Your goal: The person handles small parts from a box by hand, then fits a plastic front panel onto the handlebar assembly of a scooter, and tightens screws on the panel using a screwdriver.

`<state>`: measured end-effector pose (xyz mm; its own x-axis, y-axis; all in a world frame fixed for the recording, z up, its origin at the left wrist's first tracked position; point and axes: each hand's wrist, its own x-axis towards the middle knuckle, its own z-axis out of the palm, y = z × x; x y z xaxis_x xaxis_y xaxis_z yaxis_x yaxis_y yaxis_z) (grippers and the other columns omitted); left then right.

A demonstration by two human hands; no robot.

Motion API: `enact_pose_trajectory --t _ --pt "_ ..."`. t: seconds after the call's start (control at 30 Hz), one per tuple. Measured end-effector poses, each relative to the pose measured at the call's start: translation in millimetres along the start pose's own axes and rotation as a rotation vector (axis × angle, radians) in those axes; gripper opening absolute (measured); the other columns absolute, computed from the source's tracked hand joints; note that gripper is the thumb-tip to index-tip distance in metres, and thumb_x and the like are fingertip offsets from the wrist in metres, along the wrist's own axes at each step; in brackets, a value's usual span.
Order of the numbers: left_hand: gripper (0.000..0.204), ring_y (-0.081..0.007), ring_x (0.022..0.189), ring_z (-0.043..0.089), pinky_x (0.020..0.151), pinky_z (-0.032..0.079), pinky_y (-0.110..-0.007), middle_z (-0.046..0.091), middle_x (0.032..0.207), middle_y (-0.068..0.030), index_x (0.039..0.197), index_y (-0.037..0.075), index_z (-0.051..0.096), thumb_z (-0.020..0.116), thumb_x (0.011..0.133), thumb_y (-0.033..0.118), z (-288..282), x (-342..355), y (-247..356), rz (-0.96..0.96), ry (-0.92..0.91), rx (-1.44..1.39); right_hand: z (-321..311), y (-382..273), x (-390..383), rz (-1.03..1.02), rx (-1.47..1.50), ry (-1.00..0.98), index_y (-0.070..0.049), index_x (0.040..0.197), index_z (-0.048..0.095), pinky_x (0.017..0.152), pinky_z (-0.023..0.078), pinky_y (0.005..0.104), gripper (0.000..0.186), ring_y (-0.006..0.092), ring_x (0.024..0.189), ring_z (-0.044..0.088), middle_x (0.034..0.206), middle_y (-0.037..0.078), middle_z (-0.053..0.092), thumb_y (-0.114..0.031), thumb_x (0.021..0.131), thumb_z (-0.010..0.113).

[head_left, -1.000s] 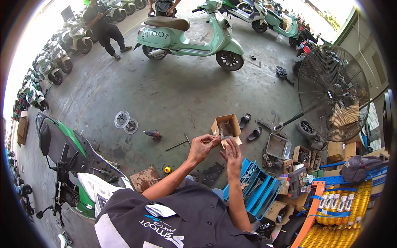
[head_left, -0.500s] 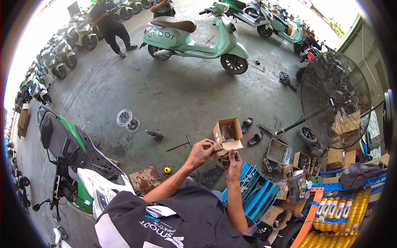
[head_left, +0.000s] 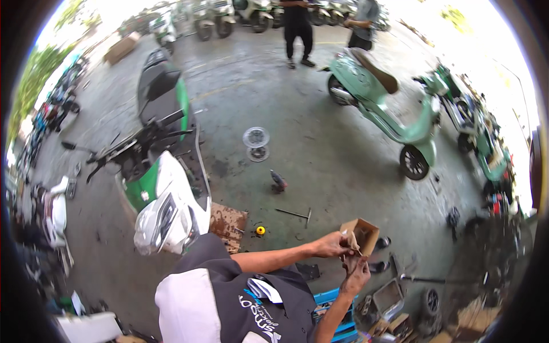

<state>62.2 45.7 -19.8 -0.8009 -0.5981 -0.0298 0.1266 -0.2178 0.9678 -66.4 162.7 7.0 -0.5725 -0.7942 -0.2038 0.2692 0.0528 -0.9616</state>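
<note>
- Crumpled tan paper-like piece point(head_left: 350, 263): held up between both hands, just on the near side of an open brown cardboard box; its exact kind is too small to tell.
- Left hand point(head_left: 330, 244): reaches in from the left, fingers curled, the fingertips pinching the upper part of the tan piece.
- Right hand point(head_left: 356, 276): nearer and to the right, thumb and fingers pinching the piece's lower part.
- Blue metal toolbox point(head_left: 325, 298): near, on the floor, partly hidden by the right forearm.
- Grey rectangular metal tray point(head_left: 388, 298): near, to the right of the right hand.
- Open brown cardboard box point(head_left: 369, 236): just beyond the hands, flaps up; whether they touch it I cannot tell.
- Dark open sandals point(head_left: 380, 267): a pair, just right of the box.
- Flat brown stained sheet point(head_left: 227, 224): on the floor to the left, with a small yellow round object point(head_left: 260, 230) near it.
- Green, white and black scooter point(head_left: 178, 210): left, beside the sheet.
- T-shaped dark metal tool point(head_left: 293, 214): on the floor, farther than the yellow object.
- Clear round disc point(head_left: 255, 136): farther, at mid-floor.
- Mint-green scooter with brown seat point(head_left: 394, 126): far right.
- Two standing people point(head_left: 298, 28): far, before parked scooters point(head_left: 224, 10).
</note>
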Motion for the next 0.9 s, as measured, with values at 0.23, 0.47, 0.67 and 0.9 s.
enact_pose_trajectory --t 0.23,0.47,0.67,0.9 --pt "0.036 -0.0112 0.095 0.066 0.078 0.055 -0.028 0.068 0.1 -0.0014 0.104 0.003 0.068 0.078 0.09 0.035 -7.1 -47.3 12.0 -0.102 0.467 -0.513 32.7 10.1 -2.6 0.077 0.069 -0.343 -0.004 0.123 0.059 0.052 0.049 0.0226 0.037 0.0111 0.078 0.066 0.104 0.005 0.07 -0.025 0.095 0.072" --pt "0.039 -0.0121 0.1 0.066 0.088 0.056 -0.03 0.07 0.12 -0.0028 0.129 0.004 0.062 0.07 0.097 0.024 -31.1 -82.9 -25.2 -0.124 0.535 -1.141 73.4 16.6 7.8 0.412 -0.048 -0.447 -0.003 0.116 0.058 0.04 0.039 0.022 0.044 0.0096 0.05 0.051 0.086 0.006 0.065 -0.045 0.103 0.057" --pt "0.042 -0.0126 0.102 0.067 0.087 0.057 -0.029 0.066 0.128 -0.0051 0.143 0.012 0.051 0.055 0.102 0.014 -34.7 -115.4 -64.1 0.152 0.857 -1.248 120.7 13.9 -20.3 0.372 -0.109 -0.683 -0.01 0.116 0.059 0.04 0.032 0.0217 0.033 0.0077 0.051 0.047 0.085 0.003 0.062 -0.04 0.102 0.06" --pt "0.04 -0.0262 0.11 0.067 0.099 0.056 -0.038 0.066 0.122 -0.0125 0.133 0.001 0.055 0.047 0.101 0.024 -25.6 -148.1 -83.8 0.657 0.672 -1.551 133.0 23.4 -39.6 0.421 -0.114 -0.879 -0.007 0.116 0.059 0.036 0.029 0.0201 0.025 0.007 0.046 0.046 0.078 0.001 0.06 -0.029 0.103 0.058"
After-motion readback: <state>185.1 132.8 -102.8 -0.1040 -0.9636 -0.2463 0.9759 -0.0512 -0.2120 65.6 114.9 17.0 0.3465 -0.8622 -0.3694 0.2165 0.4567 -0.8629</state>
